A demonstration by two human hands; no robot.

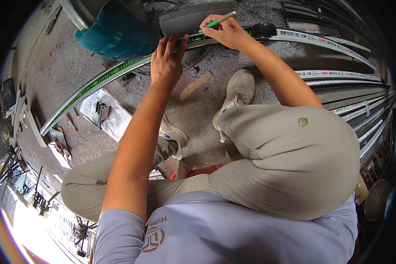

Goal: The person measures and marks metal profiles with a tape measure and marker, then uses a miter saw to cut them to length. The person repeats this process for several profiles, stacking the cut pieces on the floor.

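Note:
A long metal profile (57, 119) curves across the view in front of me. Along it lies the green blade of a tape measure (112, 74), and its black case (265, 30) rests on the profile to the right. My left hand (168, 61) bends its fingers over the blade and profile, holding them together; its fingertips are partly hidden. My right hand (226, 31) pinches a pen (220, 20) with a green body and a brownish end. The pen's lower end is close to the blade, between my left hand and the case; I cannot tell whether it touches.
A teal machine (119, 33) stands just beyond my left hand. Several long profiles (339, 75) are stacked at right. On the floor lie a wooden strip (196, 86) and a white sheet (112, 119) with small dark pieces. My shoes (241, 87) are close behind the profile.

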